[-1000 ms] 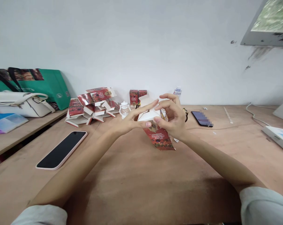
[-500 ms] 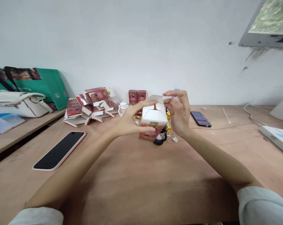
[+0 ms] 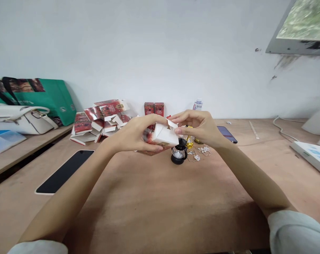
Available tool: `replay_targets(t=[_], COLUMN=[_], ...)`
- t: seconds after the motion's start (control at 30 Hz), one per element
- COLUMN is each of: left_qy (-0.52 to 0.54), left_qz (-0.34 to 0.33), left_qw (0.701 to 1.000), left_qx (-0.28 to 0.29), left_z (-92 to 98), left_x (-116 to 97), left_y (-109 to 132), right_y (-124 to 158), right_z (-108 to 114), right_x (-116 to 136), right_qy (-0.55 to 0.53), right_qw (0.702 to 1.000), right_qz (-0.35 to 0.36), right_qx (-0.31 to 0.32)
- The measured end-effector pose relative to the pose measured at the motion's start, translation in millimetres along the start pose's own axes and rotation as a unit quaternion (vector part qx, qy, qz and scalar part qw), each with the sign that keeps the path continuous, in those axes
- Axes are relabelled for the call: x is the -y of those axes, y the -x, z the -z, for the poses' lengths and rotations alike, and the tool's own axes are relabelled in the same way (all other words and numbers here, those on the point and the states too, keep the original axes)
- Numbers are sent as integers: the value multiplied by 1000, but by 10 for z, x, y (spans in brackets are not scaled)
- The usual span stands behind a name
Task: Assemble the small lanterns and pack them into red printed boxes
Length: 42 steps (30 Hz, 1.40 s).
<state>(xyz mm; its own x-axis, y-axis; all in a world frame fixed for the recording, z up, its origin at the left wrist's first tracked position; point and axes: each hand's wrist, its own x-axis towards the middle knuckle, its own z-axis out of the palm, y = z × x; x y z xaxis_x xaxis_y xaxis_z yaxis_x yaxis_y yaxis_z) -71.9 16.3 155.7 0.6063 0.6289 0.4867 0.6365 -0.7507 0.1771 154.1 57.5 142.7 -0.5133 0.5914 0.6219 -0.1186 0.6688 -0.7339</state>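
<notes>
A small red printed cardboard box [image 3: 164, 135] is held tilted above the table, its white end facing me. My left hand [image 3: 135, 135] is closed around its left side, thumb in front and fingers behind. With thumb and fingers, my right hand [image 3: 195, 125] pinches the white flap at the box's top right. Just behind and below the box stands a small black lantern [image 3: 178, 153] with a clear middle. Gold lantern pieces [image 3: 189, 141] show beneath my right hand, partly hidden by it. Small white wire parts [image 3: 197, 157] lie beside the black lantern.
Several flattened or part-folded red boxes [image 3: 101, 121] are heaped at the back left. Two upright red boxes [image 3: 154, 108] stand by the wall near a bottle [image 3: 197, 104]. Phones lie left [image 3: 64, 171] and right [image 3: 227, 134]. A white handbag [image 3: 17, 119] and green bag [image 3: 56, 102] sit at far left.
The box has moved slightly left and tilted over, uncovering the black lantern. My right hand has gone from loosely raised fingers beside the flap to pinching it.
</notes>
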Motion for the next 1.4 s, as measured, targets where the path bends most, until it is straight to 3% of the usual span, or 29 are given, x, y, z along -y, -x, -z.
replay_targets(t=[0.2,0.43,0.6,0.97,1.2,1.4], left_qy=[11,47,42,77,69,40], left_qz=[23,43,56,62,57,47], left_qw=[999,997,996,993,993,994], left_qx=[-20,35,59,69,74,87], left_z=[-25,4,25,9,2,16], left_x=[4,-100,-134,-104,-105,-125], left_y=[32,14,9,21,14,3], right_y=[27,84,98,158,73,-6], right_z=[-34,-56,-78,-161,-137,-99], right_x=[16,32,88,124,66,-91], right_qy=[21,142,254,306,144,34], right_qw=[999,989,963,945,989,990], right_qz=[-10,34,87,113,-30,-118], right_qx=[25,20,25,-25,-12,62])
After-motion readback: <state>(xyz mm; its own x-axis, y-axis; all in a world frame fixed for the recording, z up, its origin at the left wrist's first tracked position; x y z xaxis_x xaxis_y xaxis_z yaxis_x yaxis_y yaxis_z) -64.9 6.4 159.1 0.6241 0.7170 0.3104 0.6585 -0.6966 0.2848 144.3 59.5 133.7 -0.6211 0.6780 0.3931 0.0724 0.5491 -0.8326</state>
